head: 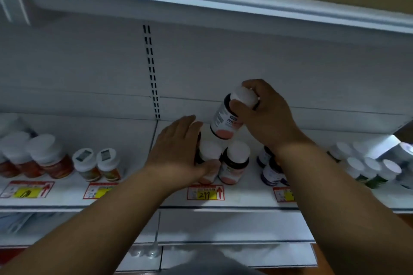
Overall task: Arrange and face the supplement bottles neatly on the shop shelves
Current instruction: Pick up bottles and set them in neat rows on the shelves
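On the white shelf (237, 198) stand dark supplement bottles with white caps and pink labels. My right hand (266, 114) grips one pink-label bottle (225, 123) by its white cap and holds it tilted above the others. My left hand (178, 154) wraps around the front-left pink-label bottle (209, 152), thumb across its lower front. Another pink-label bottle (234, 163) stands free just to its right. A further bottle behind these is mostly hidden by my left hand and the lifted bottle.
Purple-label bottles (269, 169) stand under my right forearm. Green-label bottles (366, 169) fill the right end, orange-label bottles (96, 163) and red ones (42, 156) the left. Price tags (205, 192) line the shelf edge. Another shelf (201, 6) hangs overhead.
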